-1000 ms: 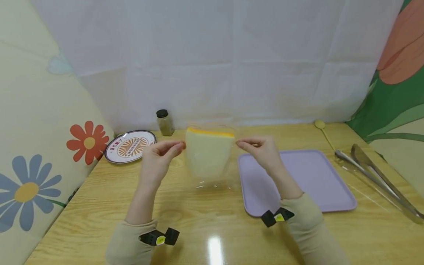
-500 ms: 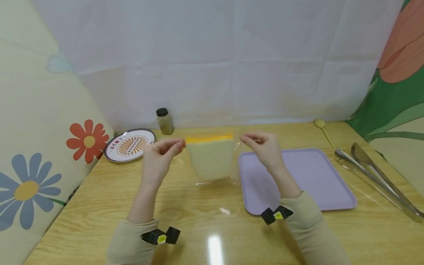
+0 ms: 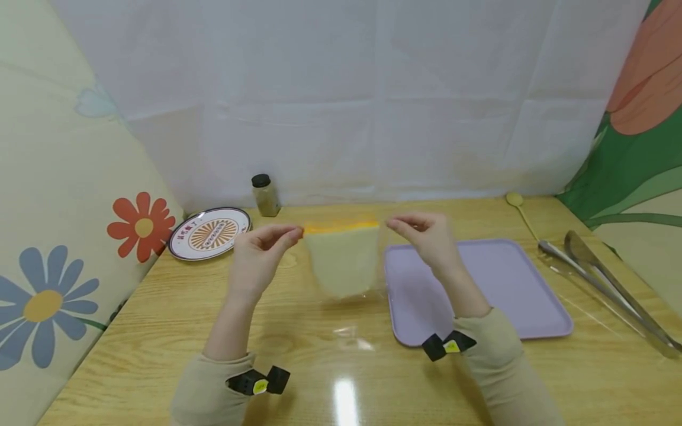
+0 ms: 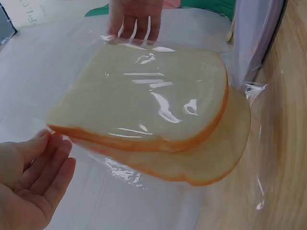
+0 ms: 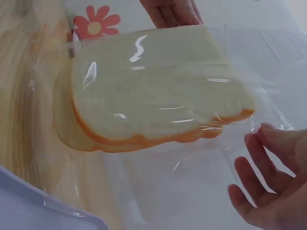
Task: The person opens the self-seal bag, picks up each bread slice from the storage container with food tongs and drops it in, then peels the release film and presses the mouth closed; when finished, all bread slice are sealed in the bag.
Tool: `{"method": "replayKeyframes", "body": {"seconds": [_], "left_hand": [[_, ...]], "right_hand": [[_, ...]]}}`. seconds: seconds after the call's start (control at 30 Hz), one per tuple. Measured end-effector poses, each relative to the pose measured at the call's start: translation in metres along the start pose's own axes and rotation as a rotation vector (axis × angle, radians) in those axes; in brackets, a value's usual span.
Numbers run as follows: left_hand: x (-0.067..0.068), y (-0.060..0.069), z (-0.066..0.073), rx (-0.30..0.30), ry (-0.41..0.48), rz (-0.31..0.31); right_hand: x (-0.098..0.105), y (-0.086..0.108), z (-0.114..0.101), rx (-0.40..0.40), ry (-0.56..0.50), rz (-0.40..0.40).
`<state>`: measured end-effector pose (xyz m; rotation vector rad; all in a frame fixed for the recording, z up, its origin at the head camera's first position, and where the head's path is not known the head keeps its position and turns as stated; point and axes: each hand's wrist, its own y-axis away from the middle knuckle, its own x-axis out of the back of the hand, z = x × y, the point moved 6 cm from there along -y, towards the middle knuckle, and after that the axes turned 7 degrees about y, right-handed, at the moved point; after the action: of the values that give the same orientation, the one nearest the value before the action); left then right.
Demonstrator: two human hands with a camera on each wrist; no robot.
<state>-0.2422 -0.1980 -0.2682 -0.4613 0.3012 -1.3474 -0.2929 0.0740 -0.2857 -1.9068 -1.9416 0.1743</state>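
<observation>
Slices of bread (image 3: 343, 263) with orange-brown crust hang inside a clear plastic bag (image 5: 268, 72) above the middle of the table. Two slices show in both wrist views, one behind and partly offset from the other. My left hand (image 3: 257, 260) pinches the bag at the bread's upper left corner between thumb and fingers. On the other side, my right hand (image 3: 428, 242) pinches the clear film just beyond the bread's upper right corner. In the right wrist view its thumb meets the index finger (image 5: 261, 148), and the other fingers stay loosely bent.
A lilac tray (image 3: 495, 284) lies under and beside the right arm. Metal tongs (image 3: 613, 284) and a yellow spoon (image 3: 515, 200) lie farther right. At the back left are a patterned plate (image 3: 183, 242) and a black-capped jar (image 3: 265, 198). A white cloth (image 3: 373, 100) hangs behind.
The bag's bread has sunk slightly and its top edge has tilted. My right hand moved a little right and up at first; my left fingertips shifted slightly right. Both still pinch the bag.
</observation>
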Motion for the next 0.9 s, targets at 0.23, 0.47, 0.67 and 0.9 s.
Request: {"method": "replayKeyframes", "body": {"seconds": [0.23, 0.47, 0.67, 0.9], "left_hand": [[0.005, 0.001, 0.006, -0.021, 0.027, 0.097], [0.004, 0.001, 0.006, -0.014, 0.023, 0.104], [0.0, 0.001, 0.008, 0.015, 0.03, 0.037], [0.006, 0.0, 0.0, 0.047, -0.034, 0.104]], "right_hand": [[0.001, 0.002, -0.006, 0.062, 0.008, 0.04], [0.002, 0.001, -0.009, 0.1, 0.066, 0.039], [0.005, 0.0, -0.01, 0.109, 0.075, 0.031], [0.003, -0.001, -0.003, 0.054, 0.161, 0.017]]}}
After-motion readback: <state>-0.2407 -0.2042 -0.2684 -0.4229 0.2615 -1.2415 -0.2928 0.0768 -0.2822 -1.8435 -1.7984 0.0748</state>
